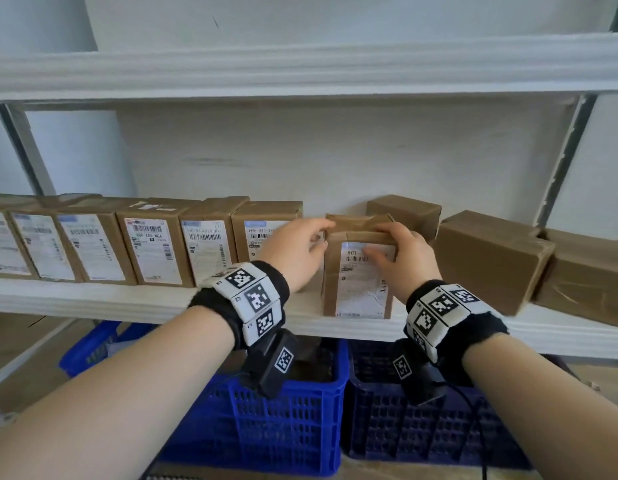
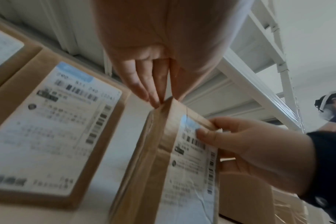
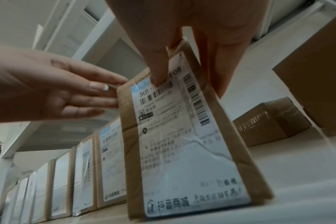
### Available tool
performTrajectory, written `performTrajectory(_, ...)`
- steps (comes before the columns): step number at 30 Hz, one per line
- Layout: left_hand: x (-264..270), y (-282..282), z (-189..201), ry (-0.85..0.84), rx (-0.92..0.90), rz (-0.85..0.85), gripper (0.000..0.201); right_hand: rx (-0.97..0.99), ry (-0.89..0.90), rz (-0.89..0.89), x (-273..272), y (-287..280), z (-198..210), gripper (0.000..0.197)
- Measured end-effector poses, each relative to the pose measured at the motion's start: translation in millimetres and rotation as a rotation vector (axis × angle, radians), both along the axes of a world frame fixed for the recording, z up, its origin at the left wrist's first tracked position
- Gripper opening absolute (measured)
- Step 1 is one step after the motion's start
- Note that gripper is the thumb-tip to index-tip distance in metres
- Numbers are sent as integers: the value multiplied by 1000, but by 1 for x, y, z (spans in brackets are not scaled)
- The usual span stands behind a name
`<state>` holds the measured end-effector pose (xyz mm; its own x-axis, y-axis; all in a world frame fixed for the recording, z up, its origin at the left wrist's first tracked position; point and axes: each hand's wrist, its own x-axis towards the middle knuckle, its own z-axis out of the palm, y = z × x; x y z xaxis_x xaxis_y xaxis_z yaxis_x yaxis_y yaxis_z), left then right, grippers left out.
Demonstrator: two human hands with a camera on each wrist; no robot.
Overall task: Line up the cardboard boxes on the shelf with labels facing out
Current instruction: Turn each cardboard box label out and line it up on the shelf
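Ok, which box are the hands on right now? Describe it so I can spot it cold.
Look at the white shelf above the blue crates. A row of labelled boxes runs in from the left; just past its right end, across a small gap, stands the box being handled. It alone stands apart at the shelf's front edge, its label starting "501", with both hands at its top.

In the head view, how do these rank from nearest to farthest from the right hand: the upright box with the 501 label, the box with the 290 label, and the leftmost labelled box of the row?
1. Box with the 501 label: the right hand holds it.
2. Box with the 290 label: just left, behind the left hand.
3. Leftmost labelled box: far left end of the shelf.
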<state>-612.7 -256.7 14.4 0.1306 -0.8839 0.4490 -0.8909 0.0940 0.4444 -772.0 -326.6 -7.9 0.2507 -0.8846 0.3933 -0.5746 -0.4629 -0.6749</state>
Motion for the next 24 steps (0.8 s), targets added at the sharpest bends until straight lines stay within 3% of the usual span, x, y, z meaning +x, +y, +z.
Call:
performTrajectory(4,35,-10,14,-182,-75,110,43,-13,16,-9,14,-14,0,42)
performTrajectory(10,69,-27,6,-437,118,184,55,-17,9,4,32,-29,1,40)
performTrajectory(24,74,-28,-8,-405,82,175,56,-52,32,-50,46,-38,-5,44)
